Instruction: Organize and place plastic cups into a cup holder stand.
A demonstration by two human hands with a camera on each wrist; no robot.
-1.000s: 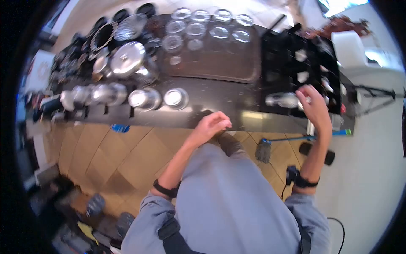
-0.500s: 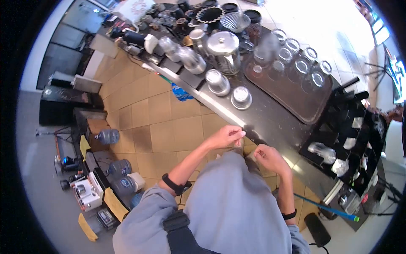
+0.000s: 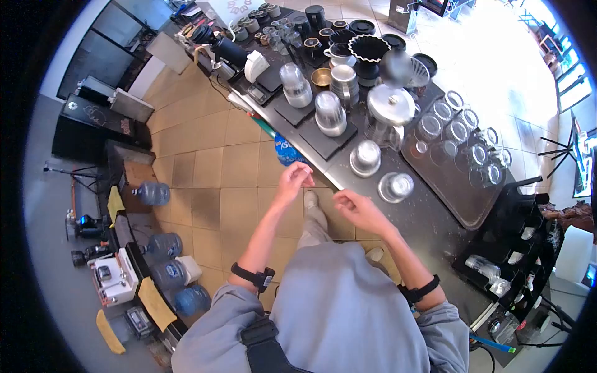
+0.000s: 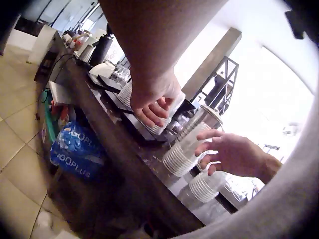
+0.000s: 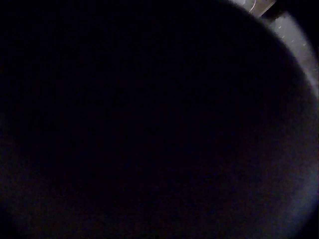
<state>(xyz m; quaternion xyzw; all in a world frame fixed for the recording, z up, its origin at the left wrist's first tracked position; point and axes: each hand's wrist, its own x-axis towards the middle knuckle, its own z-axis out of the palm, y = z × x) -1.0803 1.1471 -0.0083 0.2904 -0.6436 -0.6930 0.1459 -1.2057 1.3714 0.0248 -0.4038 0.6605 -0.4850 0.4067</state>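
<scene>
My left hand [image 3: 293, 180] hovers before the counter's front edge, fingers loosely bent with nothing between them. Just right of it, my right hand [image 3: 362, 211] hangs in the air, also bare and loosely curled. Nearest to the hands, a stack of clear cups [image 3: 365, 158] and a second cup stack [image 3: 395, 186] stand upside down on the counter [image 3: 429, 242]. Farther left, more stacked cups [image 3: 329, 114] sit on a dark flat pad. The left wrist view has the left hand [image 4: 154, 102] and the right hand [image 4: 234, 153] overlapping the stacks. The right wrist view is nearly all dark.
A lidded metal pot [image 3: 390, 105] stands behind the cups. A brown tray [image 3: 463, 208] carries several upturned glasses. Right of it, a black rack [image 3: 519, 248] has a clear container [image 3: 482, 266] lying on it. A blue package [image 3: 287, 151] hangs below the counter edge.
My right hand has left the clear container at the right and come in front of my body. The head view has turned left along the counter, and the left hand stays low and unladen.
</scene>
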